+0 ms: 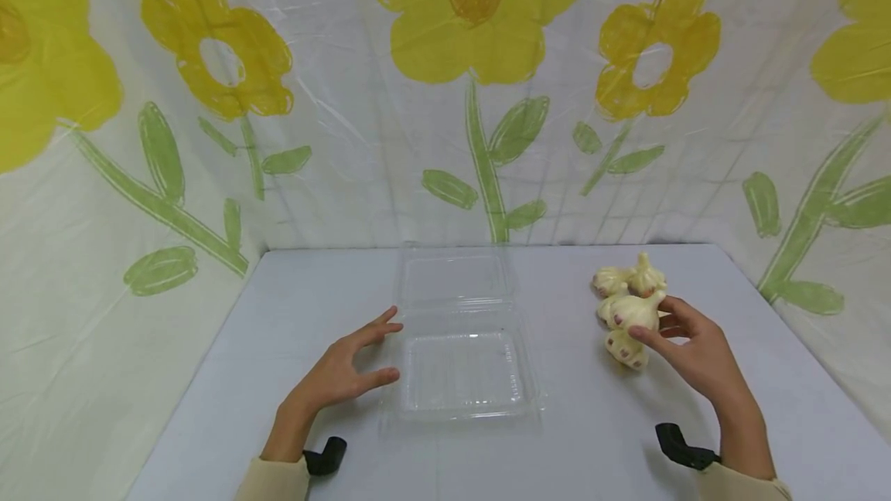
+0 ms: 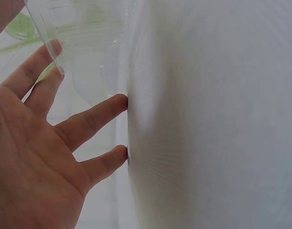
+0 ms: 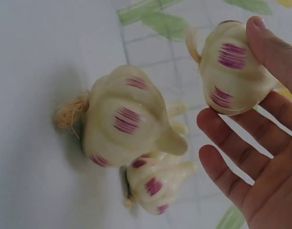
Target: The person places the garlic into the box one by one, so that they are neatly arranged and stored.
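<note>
A cream garlic bulb (image 1: 639, 311) with purple streaks is pinched between the thumb and fingers of my right hand (image 1: 696, 346). It is raised over a small cluster of similar bulbs; the right wrist view shows a large garlic bulb (image 3: 124, 119) with stringy roots and a smaller garlic bulb (image 3: 157, 186) beyond it. An opened clear plastic clamshell box (image 1: 462, 373) lies mid-table, its lid (image 1: 455, 278) folded back away from me. My left hand (image 1: 341, 369) has its fingers spread at the box's left side, with two fingertips (image 2: 119, 102) down at the tabletop in the left wrist view.
The pale table (image 1: 313, 284) ends at the back against a white curtain (image 1: 334, 199) printed with yellow flowers. More garlic bulbs (image 1: 611, 280) sit toward the right rear of the table. Each wrist wears a black camera mount (image 1: 685, 451).
</note>
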Motion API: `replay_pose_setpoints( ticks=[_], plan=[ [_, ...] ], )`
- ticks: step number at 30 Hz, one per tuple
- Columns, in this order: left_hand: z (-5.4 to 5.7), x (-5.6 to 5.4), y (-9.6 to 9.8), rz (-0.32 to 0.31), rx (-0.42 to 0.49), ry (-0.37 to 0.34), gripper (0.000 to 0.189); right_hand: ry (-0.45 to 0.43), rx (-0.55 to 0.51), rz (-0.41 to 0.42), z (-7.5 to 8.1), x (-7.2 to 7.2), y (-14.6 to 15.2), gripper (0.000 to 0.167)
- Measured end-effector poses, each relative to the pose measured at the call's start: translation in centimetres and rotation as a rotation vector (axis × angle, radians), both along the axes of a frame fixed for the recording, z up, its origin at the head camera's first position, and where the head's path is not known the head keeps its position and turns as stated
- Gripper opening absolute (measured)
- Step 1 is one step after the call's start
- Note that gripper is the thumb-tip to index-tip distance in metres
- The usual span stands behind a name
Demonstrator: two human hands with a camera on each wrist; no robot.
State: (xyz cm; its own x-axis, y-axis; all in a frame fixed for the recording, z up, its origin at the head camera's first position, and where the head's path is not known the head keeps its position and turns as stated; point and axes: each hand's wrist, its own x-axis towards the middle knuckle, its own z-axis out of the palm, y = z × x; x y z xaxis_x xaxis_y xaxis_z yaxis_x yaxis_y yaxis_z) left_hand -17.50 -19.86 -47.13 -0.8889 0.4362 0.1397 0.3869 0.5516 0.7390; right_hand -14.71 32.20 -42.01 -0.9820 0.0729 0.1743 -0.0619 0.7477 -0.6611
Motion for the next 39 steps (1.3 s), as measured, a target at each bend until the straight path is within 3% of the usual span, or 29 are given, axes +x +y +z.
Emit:
replay_pose_setpoints(
  ticks=[6, 17, 24, 33, 39],
  plan=[
    [0.1, 0.0, 0.0, -0.011, -0.002, 0.026, 0.064, 0.019, -0.004, 0.034, -0.2, -0.2, -0.7, 0.046],
    [0.3, -0.1, 0.2, -0.002, -0.02, 0.023, 0.065, 0.019, -0.031, 0.069, -0.3, -0.5, -1.9, 0.064],
    [0.2, -0.2, 0.2, 0.007, -0.027, 0.016, 0.067, 0.031, -0.046, 0.099, -0.6, -0.9, -3.2, 0.055],
    [0.0, -0.1, 0.3, 0.018, -0.023, 0.009, 0.069, 0.062, -0.081, 0.108, -1.1, -1.1, -4.8, 0.056],
    [0.0, -0.1, 0.2, 0.023, -0.031, 0.008, 0.067, 0.061, -0.084, 0.132, -1.4, -1.1, -5.9, 0.065]
  ],
)
